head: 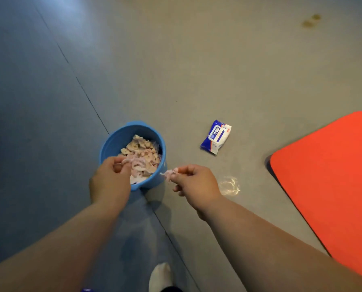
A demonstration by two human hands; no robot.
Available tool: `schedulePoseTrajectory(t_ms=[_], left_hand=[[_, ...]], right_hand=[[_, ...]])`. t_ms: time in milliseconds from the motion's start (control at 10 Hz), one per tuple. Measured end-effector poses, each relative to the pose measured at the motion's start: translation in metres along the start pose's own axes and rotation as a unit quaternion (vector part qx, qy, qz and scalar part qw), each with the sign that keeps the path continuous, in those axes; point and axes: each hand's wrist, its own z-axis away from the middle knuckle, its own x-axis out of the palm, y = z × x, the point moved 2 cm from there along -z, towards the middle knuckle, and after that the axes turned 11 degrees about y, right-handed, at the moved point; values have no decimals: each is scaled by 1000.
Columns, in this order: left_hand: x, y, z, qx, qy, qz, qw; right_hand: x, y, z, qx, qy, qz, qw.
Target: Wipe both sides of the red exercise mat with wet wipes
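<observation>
Left fingers (pixel 121 163): curled in, thumb and forefinger pinching a crumpled pinkish wipe (pixel 133 164) over the mouth of the bucket. Left hand (pixel 110 180) back-up, forearm reaching in from lower left.

Right fingers (pixel 184 170): curled too, tips nipping a small wadded scrap of wipe (pixel 169 174), which hangs just outside the bucket's near-right rim. Right hand (pixel 194 184) beside the bucket, not touching it. The two scraps show a gap between them.

Blue bucket (pixel 112 142): upright on the floor, round. It is part-filled with a heap of used wipes (pixel 141 148), greyish-tan on top and paler toward the near side.

Pack of wet wipes (pixel 216 137): flat on the floor, right of the bucket and apart from it. Blue and white, label face up. Long axis tilted, near end left, far end right.

Red exercise mat (pixel 333 175): flat on the floor at far right, well clear of both hands. One rounded corner points toward the bucket. The short edge runs up and away to the right. The long edge runs from that corner back along the person's right side, and the frame cuts off the rest.

Wet smear (pixel 230 185): shining on the grey floor (pixel 196 60), between the right hand and the mat corner.

White-socked foot (pixel 160 276): at the bottom edge, between the forearms.
</observation>
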Motion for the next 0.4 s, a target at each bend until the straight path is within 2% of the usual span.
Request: schedulePoseTrajectory(t_ms=[200, 300, 400], left_hand=[[-11, -5, -60, -3, -39, 16, 999], [-7, -10, -83, -17, -102, 21, 994], [-8, -11, -91, -22, -116, -10, 993]], right_hand=[[57, -27, -12, 21, -7, -7, 1000], [67, -45, -15, 49, -79, -15, 996], [59, -54, -10, 50, -51, 54, 996]])
